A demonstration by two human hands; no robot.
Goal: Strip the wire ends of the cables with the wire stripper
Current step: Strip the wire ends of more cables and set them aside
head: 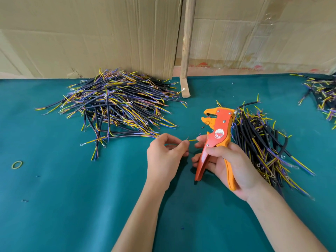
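Observation:
My right hand (231, 164) grips the handles of an orange wire stripper (216, 135), held upright with its jaws at the top facing left and slightly parted. My left hand (165, 157) pinches a thin yellow wire (192, 140) between thumb and fingertips. That wire runs right to the fingertips of my right hand, beside the stripper's handle and well below the jaws. A large heap of black cables with yellow and blue wire ends (116, 106) lies at the back left. Another pile of cables (263, 142) lies just right of the stripper.
The table is covered in teal cloth (72, 197). Cardboard sheets (91, 33) and a wooden post (186, 48) stand along the back edge. A third cable pile (323, 95) sits at the far right. A yellow rubber band (17, 164) lies at the left.

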